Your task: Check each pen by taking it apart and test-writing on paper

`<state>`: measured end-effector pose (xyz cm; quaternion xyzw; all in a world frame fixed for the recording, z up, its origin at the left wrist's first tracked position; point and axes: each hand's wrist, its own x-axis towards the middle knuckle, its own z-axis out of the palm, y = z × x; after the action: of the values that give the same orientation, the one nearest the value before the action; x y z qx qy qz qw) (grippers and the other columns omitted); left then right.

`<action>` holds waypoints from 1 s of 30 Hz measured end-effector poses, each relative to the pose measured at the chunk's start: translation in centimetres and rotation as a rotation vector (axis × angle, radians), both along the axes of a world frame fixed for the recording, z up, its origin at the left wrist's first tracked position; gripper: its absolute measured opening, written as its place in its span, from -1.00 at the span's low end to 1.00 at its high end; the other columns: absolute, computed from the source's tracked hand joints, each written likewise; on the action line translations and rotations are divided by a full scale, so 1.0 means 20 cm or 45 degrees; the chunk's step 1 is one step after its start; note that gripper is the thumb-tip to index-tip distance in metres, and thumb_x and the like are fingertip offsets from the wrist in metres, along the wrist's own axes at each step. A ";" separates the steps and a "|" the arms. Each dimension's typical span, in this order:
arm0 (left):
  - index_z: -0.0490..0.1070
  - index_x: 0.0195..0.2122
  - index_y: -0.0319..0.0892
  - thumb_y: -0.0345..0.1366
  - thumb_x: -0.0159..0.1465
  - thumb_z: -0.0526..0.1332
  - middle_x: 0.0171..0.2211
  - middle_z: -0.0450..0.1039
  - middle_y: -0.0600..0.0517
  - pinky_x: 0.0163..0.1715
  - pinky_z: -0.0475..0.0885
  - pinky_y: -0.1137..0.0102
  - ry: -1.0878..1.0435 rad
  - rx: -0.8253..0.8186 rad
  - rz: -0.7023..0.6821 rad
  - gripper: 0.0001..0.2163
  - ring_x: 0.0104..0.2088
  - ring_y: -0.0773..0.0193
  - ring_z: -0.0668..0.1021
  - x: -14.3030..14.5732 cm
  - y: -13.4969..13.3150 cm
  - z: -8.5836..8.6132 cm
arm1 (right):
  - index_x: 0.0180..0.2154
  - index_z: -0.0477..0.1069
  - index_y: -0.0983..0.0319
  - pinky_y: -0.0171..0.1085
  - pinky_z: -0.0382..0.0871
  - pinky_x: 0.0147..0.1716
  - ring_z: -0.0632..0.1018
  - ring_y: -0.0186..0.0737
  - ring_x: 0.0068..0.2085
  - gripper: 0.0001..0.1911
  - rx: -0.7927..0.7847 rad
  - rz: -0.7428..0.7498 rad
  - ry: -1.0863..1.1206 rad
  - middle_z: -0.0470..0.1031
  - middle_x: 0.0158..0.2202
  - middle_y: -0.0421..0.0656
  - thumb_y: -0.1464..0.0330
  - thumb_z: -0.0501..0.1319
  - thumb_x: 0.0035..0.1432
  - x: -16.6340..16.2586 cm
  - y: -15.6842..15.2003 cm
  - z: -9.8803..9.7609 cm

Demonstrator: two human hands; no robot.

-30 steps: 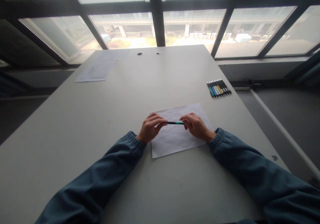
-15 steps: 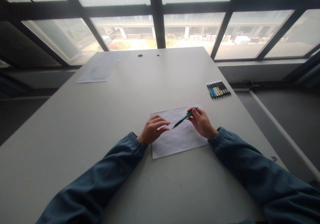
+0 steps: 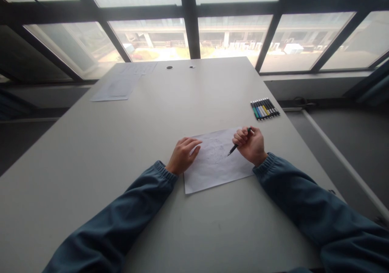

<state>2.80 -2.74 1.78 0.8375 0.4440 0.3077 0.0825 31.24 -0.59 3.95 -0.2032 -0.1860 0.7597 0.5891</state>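
Note:
A white sheet of paper (image 3: 212,169) with faint pencil lines lies on the table between my hands. My left hand (image 3: 184,155) rests over its left edge, fingers stretched out and holding nothing. Above the right part of the paper, my right hand (image 3: 251,143) is closed around a mechanical pencil (image 3: 232,149). The pencil's dark tip points down and left towards the drawing; whether it touches the paper I cannot tell. My fingers cover most of its green barrel.
A row of several pencils (image 3: 265,109) in mixed colours lies near the table's right edge. More paper sheets (image 3: 114,88) lie at the back left. Two round holes mark the far end of the white table (image 3: 142,123), and windows stand behind it.
My right hand has moved right and turned, its fingers folding over the pencil and taking the tip away from my left hand. My left hand has shifted slightly left and flattened.

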 end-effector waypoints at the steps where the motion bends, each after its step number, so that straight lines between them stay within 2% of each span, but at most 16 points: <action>1: 0.50 0.02 -0.11 -0.26 0.41 0.15 -0.02 0.56 -0.06 0.08 0.39 0.15 0.047 -0.006 0.007 -0.77 0.02 0.12 0.52 0.00 0.00 0.00 | -0.56 0.24 0.20 -0.37 0.17 -0.61 0.15 -0.41 -0.60 -0.56 0.004 -0.008 -0.029 0.07 -0.60 -0.30 0.13 0.09 0.31 0.00 0.00 0.00; 6: 0.44 0.13 -0.07 -0.24 0.38 0.17 0.21 0.41 -0.07 0.24 0.29 0.05 0.232 -0.087 -0.062 -0.69 0.25 0.03 0.38 -0.01 0.01 -0.03 | -0.39 0.46 0.20 -0.34 0.04 -0.71 0.05 -0.47 -0.68 -0.62 -0.012 -0.087 -0.379 0.32 -0.54 -0.28 0.03 0.21 0.25 0.00 0.02 -0.03; 10: 0.44 0.14 -0.07 -0.21 0.40 0.14 0.25 0.36 -0.05 0.27 0.27 0.06 0.285 -0.126 -0.063 -0.69 0.28 0.03 0.35 -0.02 0.02 -0.05 | -0.29 0.56 0.22 -0.26 0.33 -0.53 0.41 -0.30 -0.52 -0.34 0.109 -0.116 -0.606 0.50 -0.43 -0.10 -0.18 -0.01 0.27 -0.02 0.01 -0.04; 12: 0.44 0.14 -0.07 -0.21 0.41 0.13 0.25 0.36 -0.05 0.27 0.27 0.06 0.292 -0.132 -0.061 -0.68 0.28 0.03 0.35 -0.02 0.02 -0.05 | -0.22 0.57 0.24 -0.24 0.33 -0.53 0.45 -0.26 -0.50 -0.20 0.163 -0.128 -0.718 0.51 -0.44 -0.08 -0.27 -0.10 0.23 -0.03 0.00 -0.05; 13: 0.44 0.14 -0.07 -0.20 0.41 0.12 0.25 0.36 -0.05 0.27 0.27 0.06 0.293 -0.134 -0.061 -0.68 0.28 0.03 0.35 -0.02 0.02 -0.05 | -0.21 0.57 0.25 -0.25 0.30 -0.56 0.44 -0.27 -0.52 -0.19 0.194 -0.144 -0.786 0.50 -0.46 -0.09 -0.29 -0.08 0.21 -0.04 -0.01 -0.05; 16: 0.44 0.14 -0.06 -0.20 0.41 0.12 0.24 0.37 -0.05 0.27 0.27 0.06 0.297 -0.141 -0.058 -0.68 0.27 0.04 0.36 -0.02 0.02 -0.04 | -0.24 0.54 0.24 -0.29 0.26 -0.58 0.43 -0.29 -0.53 -0.43 0.355 -0.249 -1.077 0.49 -0.49 -0.15 -0.16 0.25 0.12 -0.06 -0.02 -0.09; 18: 0.44 0.14 -0.06 -0.20 0.41 0.12 0.24 0.37 -0.05 0.27 0.27 0.06 0.298 -0.148 -0.055 -0.68 0.27 0.04 0.36 -0.02 0.02 -0.04 | -0.36 0.47 0.22 -0.31 0.25 -0.59 0.40 -0.33 -0.57 -0.59 0.446 -0.330 -1.301 0.44 -0.58 -0.23 0.00 0.41 0.04 -0.06 -0.03 -0.12; 21: 0.44 0.14 -0.04 -0.20 0.41 0.11 0.25 0.36 -0.04 0.27 0.26 0.06 0.296 -0.155 -0.053 -0.68 0.28 0.04 0.35 -0.01 0.02 -0.04 | -0.47 0.34 0.19 -0.34 0.21 -0.65 0.36 -0.36 -0.65 -0.59 0.461 -0.321 -1.446 0.39 -0.65 -0.27 0.02 0.35 0.13 -0.07 -0.02 -0.16; 25: 0.45 0.14 -0.03 -0.20 0.41 0.11 0.25 0.36 -0.04 0.27 0.26 0.06 0.290 -0.159 -0.049 -0.69 0.27 0.04 0.35 -0.01 0.02 -0.04 | -0.33 0.41 0.21 -0.32 0.35 -0.59 0.53 -0.27 -0.56 -0.60 0.499 -0.216 -1.419 0.55 -0.52 -0.16 0.00 0.20 0.24 -0.06 -0.02 -0.19; 27: 0.45 0.14 -0.04 -0.20 0.41 0.11 0.24 0.37 -0.04 0.27 0.27 0.06 0.290 -0.159 -0.047 -0.69 0.27 0.04 0.35 -0.01 0.01 -0.03 | -0.35 0.44 0.22 -0.30 0.39 -0.52 0.56 -0.24 -0.50 -0.64 0.548 -0.234 -1.498 0.56 -0.50 -0.15 0.04 0.25 0.22 -0.06 -0.02 -0.19; 30: 0.45 0.14 -0.05 -0.20 0.41 0.11 0.24 0.37 -0.06 0.27 0.27 0.06 0.296 -0.159 -0.047 -0.68 0.27 0.04 0.35 0.00 0.01 -0.03 | -0.42 0.41 0.21 -0.31 0.34 -0.52 0.50 -0.28 -0.55 -0.70 0.589 -0.275 -1.659 0.52 -0.53 -0.18 0.14 0.31 0.18 -0.05 -0.02 -0.20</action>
<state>2.73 -2.50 1.27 0.8688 0.4533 0.1788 0.0882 30.23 -0.97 -0.11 -0.5041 -0.6371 0.3611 0.4578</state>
